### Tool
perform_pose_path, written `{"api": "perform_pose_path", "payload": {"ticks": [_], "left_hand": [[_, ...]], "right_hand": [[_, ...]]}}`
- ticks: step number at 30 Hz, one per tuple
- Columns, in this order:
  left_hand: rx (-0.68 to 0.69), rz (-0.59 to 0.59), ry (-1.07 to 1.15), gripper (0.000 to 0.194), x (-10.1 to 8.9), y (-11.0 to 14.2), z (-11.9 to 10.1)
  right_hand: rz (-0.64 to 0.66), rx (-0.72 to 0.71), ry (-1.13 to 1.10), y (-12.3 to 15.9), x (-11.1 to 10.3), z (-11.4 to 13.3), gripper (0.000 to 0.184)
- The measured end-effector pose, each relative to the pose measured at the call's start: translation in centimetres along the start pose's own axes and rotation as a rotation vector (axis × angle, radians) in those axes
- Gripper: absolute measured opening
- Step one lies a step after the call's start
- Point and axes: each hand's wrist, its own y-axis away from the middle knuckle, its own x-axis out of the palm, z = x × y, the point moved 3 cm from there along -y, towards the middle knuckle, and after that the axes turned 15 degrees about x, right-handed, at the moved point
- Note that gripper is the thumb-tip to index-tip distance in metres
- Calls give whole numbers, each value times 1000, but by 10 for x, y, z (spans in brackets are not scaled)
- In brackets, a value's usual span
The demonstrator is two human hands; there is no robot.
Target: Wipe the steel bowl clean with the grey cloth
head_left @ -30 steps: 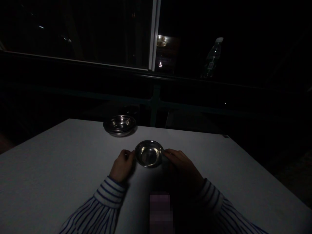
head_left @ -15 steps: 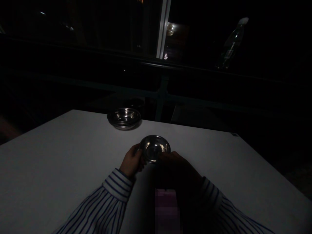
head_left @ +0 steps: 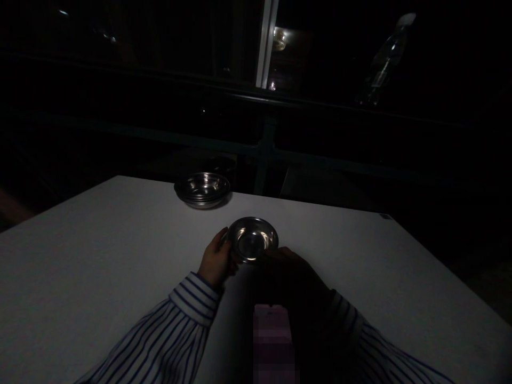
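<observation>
Gripping the metal bowl (head_left: pixel 253 241) by its left rim, the left hand (head_left: pixel 216 262) holds it nearer than the stacked bowls (head_left: pixel 202 193); the right hand (head_left: pixel 294 269) (shadowed, its grip impossible to tell) has come round nearside, suggesting handling continues.

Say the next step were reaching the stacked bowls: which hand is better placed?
Probably the left hand: holding the left edge of the nearer bowl, it is closer to the stacked bowls, which sit farther back and left. The right hand, in shadow, is at that bowl's near right edge.
</observation>
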Motion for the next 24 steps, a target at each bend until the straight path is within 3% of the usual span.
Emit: {"api": "perform_pose_path", "payload": {"ticks": [4, 7, 11, 14, 18, 24], "left_hand": [[-16, -11, 11, 51, 1, 0, 0], [-1, 0, -19, 51, 1, 1, -2], [15, 13, -78, 49, 1, 0, -3], [3, 4, -82, 47, 1, 0, -5], [-18, -16, -73, 46, 2, 0, -4], [21, -26, -56, 44, 1, -1, 1]], "right_hand": [[-110, -60, 38, 1, 12, -2, 22], [-122, -107, 85, 2, 16, -4, 25], [-30, -97, 79, 2, 7, -2, 30], [63, -12, 65, 2, -3, -1, 30], [118, 58, 94, 3, 0, -2, 33], [-34, -8, 90, 6, 20, -3, 28]]}}
